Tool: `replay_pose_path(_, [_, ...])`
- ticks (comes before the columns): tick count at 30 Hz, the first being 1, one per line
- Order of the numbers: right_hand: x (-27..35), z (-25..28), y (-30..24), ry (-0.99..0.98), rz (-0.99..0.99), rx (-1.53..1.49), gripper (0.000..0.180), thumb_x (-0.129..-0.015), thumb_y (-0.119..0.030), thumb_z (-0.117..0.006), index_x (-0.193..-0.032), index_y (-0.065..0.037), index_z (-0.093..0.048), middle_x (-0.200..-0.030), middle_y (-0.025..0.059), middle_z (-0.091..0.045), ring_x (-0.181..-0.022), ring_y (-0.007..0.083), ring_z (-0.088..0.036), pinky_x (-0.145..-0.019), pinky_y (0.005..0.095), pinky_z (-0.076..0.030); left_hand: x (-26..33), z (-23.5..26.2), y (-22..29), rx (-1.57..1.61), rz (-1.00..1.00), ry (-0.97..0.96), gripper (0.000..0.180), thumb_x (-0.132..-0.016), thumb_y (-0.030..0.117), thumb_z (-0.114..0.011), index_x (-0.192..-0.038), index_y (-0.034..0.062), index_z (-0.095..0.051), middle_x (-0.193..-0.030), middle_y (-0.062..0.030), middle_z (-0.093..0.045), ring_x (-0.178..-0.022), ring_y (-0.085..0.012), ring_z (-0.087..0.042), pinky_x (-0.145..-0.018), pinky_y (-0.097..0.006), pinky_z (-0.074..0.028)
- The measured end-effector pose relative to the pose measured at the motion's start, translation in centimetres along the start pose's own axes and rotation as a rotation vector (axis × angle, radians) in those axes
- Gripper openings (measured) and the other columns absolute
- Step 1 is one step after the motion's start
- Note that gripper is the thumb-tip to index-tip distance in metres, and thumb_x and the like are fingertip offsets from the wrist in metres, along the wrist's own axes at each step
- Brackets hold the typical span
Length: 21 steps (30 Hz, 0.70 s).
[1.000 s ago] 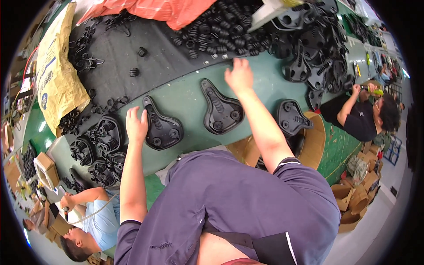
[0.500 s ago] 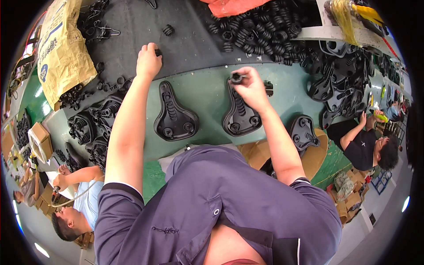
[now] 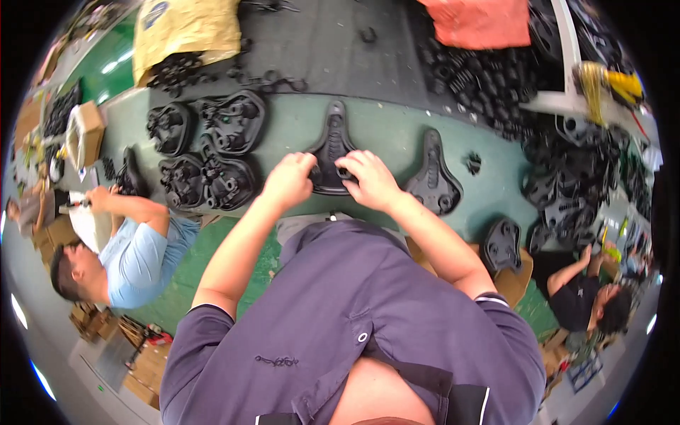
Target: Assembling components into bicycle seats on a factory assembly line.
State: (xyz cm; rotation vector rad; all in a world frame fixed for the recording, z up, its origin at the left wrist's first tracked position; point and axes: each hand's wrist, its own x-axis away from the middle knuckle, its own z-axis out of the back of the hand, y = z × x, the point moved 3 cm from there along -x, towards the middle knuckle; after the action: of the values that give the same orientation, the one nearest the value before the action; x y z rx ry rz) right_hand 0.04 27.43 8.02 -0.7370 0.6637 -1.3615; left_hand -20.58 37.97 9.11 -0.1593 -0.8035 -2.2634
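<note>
**Working with left hand (image 3: 289, 181) and right hand (image 3: 371, 181) at the wide end of a black bicycle saddle base (image 3: 334, 142)**

Have left hand curled at the left rear corner of this base, with fingers bent down near the thumb; cannot tell whether pinching anything there. With right hand, pinch a small black round part (image 3: 345, 173) over the right rear corner, mostly hidden under the fingertips. See the base between both hands, lying underside up on the green desk (image 3: 388, 138), with narrow nose pointing away from them.

Just right of right hand, find a second saddle base (image 3: 435, 180), also underside up and nose away. Past that, on the same side, see a dark cluster of small parts (image 3: 473, 164), and nearer the body a third saddle base (image 3: 501, 244) beside a cardboard box (image 3: 513, 285). Farther right of the hand, see a heap of saddle bases (image 3: 567, 180).

Beyond right hand and off to its right, find a pile of black ribbed springs (image 3: 482, 85) on a dark mat (image 3: 340, 57), partly under an orange-red sheet (image 3: 482, 25).

Left of left hand, see a group of saddle bases with fittings (image 3: 234, 120), packed close together. Beyond these, find loose black fittings (image 3: 177, 74) at the mouth of a yellow sack (image 3: 191, 32). Well left of left hand, notice a co-worker in light blue (image 3: 145, 251).
</note>
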Motion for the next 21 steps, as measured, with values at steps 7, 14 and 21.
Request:
replay_pose_path(7, [0.1,-3.7,-0.7,-0.179,0.053,0.36,0.047,-0.079,-0.009,-0.078,-0.124,-0.01,-0.063,-0.115,0.008,-0.065,-0.111,0.0313,-0.061,-0.095,0.0454,-0.048,2.0,-2.1,-0.3,-0.063,0.032,-0.116,0.03,-0.082,0.003,-0.066,-0.111,0.0057,-0.062,-0.11,-0.0178,-0.067,-0.11,-0.0408,-0.066,-0.096,-0.051,-0.057])
replay_pose_path(14, [1.3,-3.7,-0.2,-0.261,0.092,0.566,0.04,-0.078,-0.022,-0.086,-0.106,-0.011,-0.061,-0.104,0.0073,-0.061,-0.106,0.0297,-0.059,-0.09,0.0445,-0.046,1.6,-6.4,0.2,-0.183,-0.146,0.091,0.025,-0.083,0.019,-0.073,-0.103,0.0059,-0.065,-0.104,-0.014,-0.067,-0.103,-0.035,-0.068,-0.087,-0.046,-0.059])
replay_pose_path(21, [-2.1,-1.2,0.3,-0.143,0.046,0.307,0.059,-0.082,-0.044,-0.086,-0.118,-0.004,-0.063,-0.125,0.0158,-0.059,-0.112,0.0368,-0.06,-0.095,0.0492,-0.051,-4.5,2.8,-1.5,-0.158,-0.146,0.441,0.014,-0.079,0.017,-0.072,-0.087,0.0065,-0.068,-0.098,-0.0142,-0.065,-0.095,-0.0361,-0.064,-0.083,-0.049,-0.053])
